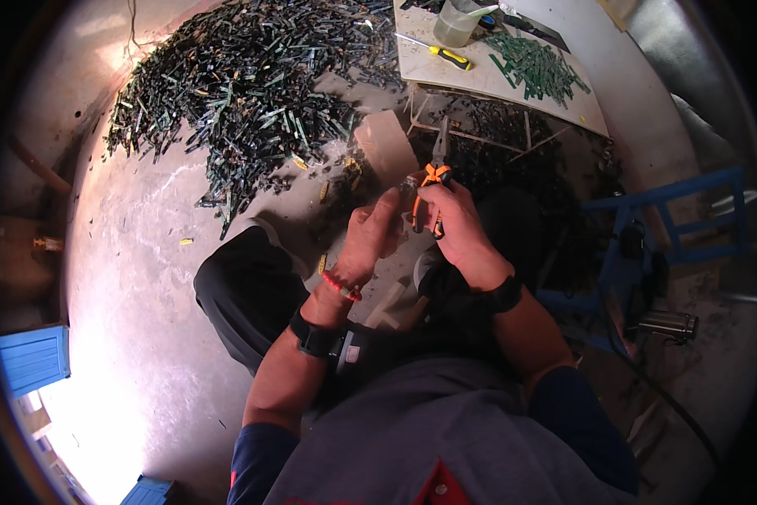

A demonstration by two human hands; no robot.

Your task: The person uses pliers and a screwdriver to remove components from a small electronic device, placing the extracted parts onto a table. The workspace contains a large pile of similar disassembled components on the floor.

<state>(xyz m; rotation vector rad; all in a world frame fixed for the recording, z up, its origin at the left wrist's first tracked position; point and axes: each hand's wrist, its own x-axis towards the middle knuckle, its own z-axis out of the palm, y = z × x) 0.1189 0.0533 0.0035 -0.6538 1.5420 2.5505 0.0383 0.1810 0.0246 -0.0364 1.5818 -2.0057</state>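
**Ana:** Green and black strips of circuit board, the long thin kind, lie in a huge heap (235, 93) on the grey concrete floor (143, 278), up by its far edge. That looks like the part left to do.

**Ben:** And what looks done?

**Ana:** Only a small green pile (540, 67) sits on the pale wooden table (446, 71), near its right edge.

**Ben:** What about the hands?

**Ana:** The right hand (462, 231) is closed around orange-handled metal pliers (433, 181). The left hand (370, 236) is curled, fingers pinching a tiny piece (409, 182) at the pliers. I cannot tell what it is.

**Ben:** So lots is left.

**Ana:** I think so.
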